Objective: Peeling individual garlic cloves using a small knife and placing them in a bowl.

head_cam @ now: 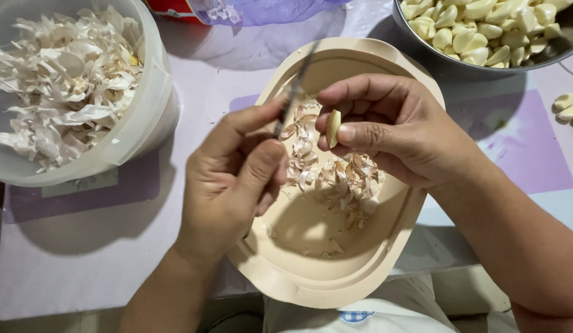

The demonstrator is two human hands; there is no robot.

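My left hand [234, 179] is closed around the handle of a small knife [297, 86], its thin blade pointing up and away, blurred. My right hand [385, 126] pinches a peeled garlic clove [333, 127] between thumb and fingers, just right of the blade. Both hands hover over a beige oval tray [311, 271] that holds a heap of papery garlic skins [336, 179].
A white tub [148, 117] full of garlic skins stands at the left. A metal bowl [447, 58] of peeled cloves sits at the top right, with loose cloves [567, 108] on the table at the right edge. A purple mesh bag [268, 11] lies at the back.
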